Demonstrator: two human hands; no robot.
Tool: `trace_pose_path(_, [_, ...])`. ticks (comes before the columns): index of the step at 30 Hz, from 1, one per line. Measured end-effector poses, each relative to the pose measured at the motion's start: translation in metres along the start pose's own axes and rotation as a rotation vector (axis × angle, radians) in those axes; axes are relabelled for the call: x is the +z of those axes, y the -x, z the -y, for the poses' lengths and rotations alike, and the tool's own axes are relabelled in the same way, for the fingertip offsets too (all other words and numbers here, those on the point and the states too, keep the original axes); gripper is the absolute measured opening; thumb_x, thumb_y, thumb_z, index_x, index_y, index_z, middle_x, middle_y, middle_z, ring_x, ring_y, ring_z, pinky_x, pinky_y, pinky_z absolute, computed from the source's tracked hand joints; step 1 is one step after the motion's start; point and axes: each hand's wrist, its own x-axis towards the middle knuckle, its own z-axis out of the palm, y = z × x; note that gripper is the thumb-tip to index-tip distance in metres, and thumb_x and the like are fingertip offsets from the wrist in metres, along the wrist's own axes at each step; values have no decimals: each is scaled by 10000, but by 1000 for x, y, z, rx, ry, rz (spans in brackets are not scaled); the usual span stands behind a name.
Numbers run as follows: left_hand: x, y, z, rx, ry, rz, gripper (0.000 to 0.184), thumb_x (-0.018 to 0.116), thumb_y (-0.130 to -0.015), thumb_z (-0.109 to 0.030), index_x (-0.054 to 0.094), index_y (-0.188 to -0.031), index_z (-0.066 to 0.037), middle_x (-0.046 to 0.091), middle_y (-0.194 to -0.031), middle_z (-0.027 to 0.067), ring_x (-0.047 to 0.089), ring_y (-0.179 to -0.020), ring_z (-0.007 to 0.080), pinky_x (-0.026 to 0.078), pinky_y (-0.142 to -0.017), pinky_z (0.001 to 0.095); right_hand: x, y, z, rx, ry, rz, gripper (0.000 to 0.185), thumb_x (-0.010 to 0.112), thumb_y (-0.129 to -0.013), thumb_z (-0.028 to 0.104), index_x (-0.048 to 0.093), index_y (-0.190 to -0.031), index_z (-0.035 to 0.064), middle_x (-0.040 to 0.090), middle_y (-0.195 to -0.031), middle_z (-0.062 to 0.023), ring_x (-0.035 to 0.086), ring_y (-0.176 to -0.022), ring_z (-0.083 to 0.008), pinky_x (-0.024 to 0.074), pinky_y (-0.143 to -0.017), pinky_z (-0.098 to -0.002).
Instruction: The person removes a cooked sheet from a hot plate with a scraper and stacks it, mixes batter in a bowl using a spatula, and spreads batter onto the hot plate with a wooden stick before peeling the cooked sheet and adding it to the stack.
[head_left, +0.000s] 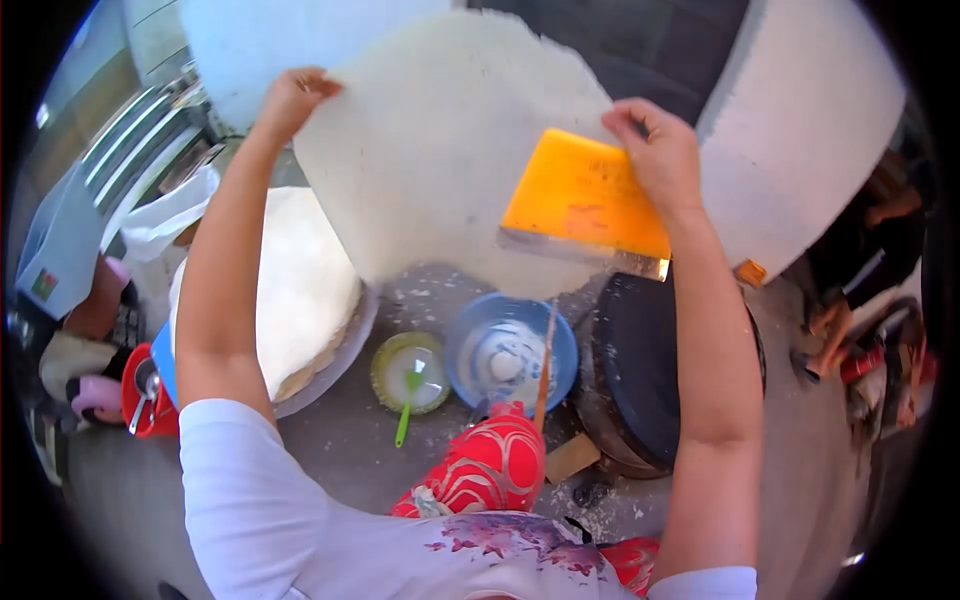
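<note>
A large, thin, pale flatbread [420,150] is held up in the air between my hands. My left hand [298,98] pinches its upper left edge. At the right edge, my right hand [660,155] also grips the sheet with bent fingers. That same hand holds an orange scraper [580,195] with a metal blade, which hangs in front of the flatbread. A round black griddle [640,360] stands below my right forearm. Below my left forearm lies a broad stack of pale flatbreads [305,270].
A blue basin [462,330] with white batter and a thin wooden stick [545,370] is near my knees. Beside it sits a yellow-green bowl [383,390] with a green brush [405,415]. A red container [165,425] is left. Another person [880,230] is at right.
</note>
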Motion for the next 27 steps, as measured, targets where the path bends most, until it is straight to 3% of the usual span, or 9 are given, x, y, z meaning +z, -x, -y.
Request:
trace_pose_path(3, [-80, 32, -7, 13, 76, -300, 186, 647, -774, -151, 659, -920, -38, 648, -765, 24, 558, -657, 83, 448, -622, 234, 19, -6, 74, -144, -111, -79, 123, 624, -768, 169, 648, -855, 85, 631, -795, -127, 599, -707, -260, 458, -615, -303])
trace_pose_path(5, [-118, 87, -25, 130, -91, -525, 230, 623, -797, -125, 638, -1012, -45, 644, -861, 41, 564, -760, 80, 447, -681, 229, 42, 10, 100, -198, -148, -113, 116, 620, -773, 159, 650, -863, 92, 634, -816, -122, 602, -710, -255, 463, -613, -303])
trace_pose_path(7, [-140, 153, -23, -25, -197, -607, 256, 589, -809, -52, 608, -1063, -29, 636, -986, 63, 581, -865, 124, 440, -780, 238, 79, 32, 107, -358, -365, -110, 104, 612, -777, 118, 656, -870, 103, 638, -909, -108, 614, -748, -246, 479, -646, -294])
trace_pose_path(8, [-147, 186, -11, 170, -334, -599, 270, 534, -795, 25, 618, -1044, -37, 614, -1072, 95, 569, -1001, 186, 423, -870, 281, 96, 49, 110, -279, -423, 7, 127, 613, -772, 102, 657, -891, 104, 627, -970, -105, 618, -778, -245, 484, -668, -290])
trace_pose_path(10, [-155, 257, 20, 182, -462, -489, 350, 484, -737, 103, 631, -1017, -47, 579, -1135, 123, 518, -1107, 242, 379, -946, 325, 128, 87, 112, -44, -552, 260, 213, 619, -763, 88, 638, -974, 103, 602, -1068, -106, 613, -869, -240, 482, -728, -286])
trace_pose_path(11, [-143, 287, 28, 127, -543, -494, 444, 433, -656, 167, 636, -991, -44, 584, -1112, 138, 502, -1126, 271, 358, -966, 347, 143, 104, 109, 110, -620, 395, 278, 623, -758, 89, 618, -1035, 100, 588, -1106, -109, 604, -930, -237, 475, -766, -284])
trace_pose_path(13, [-119, 343, 45, 6, -611, -419, 485, 394, -607, 196, 637, -958, -34, 589, -1074, 136, 469, -1156, 286, 360, -966, 362, 163, 135, 91, 157, -545, 491, 439, 639, -741, 89, 537, -1167, 107, 569, -1141, -125, 567, -1021, -224, 445, -828, -292])
trace_pose_path(19, [-66, 442, 109, -328, -566, -224, 314, 535, -693, 100, 656, -926, -73, 580, -1066, 121, 471, -1134, 298, 401, -922, 360, 144, 181, 9, 400, -382, 486, 535, 655, -726, 59, 477, -1228, 109, 565, -1148, -134, 534, -1072, -209, 423, -859, -306])
trace_pose_path(27, [-90, 448, 134, -363, -478, -486, 273, 544, -693, 85, 662, -885, -69, 591, -1032, 123, 480, -1105, 323, 402, -917, 369, 44, 228, -82, 651, -279, 375, 464, 633, -743, 32, 498, -1187, 36, 590, -1068, -121, 550, -998, -187, 420, -857, -291])
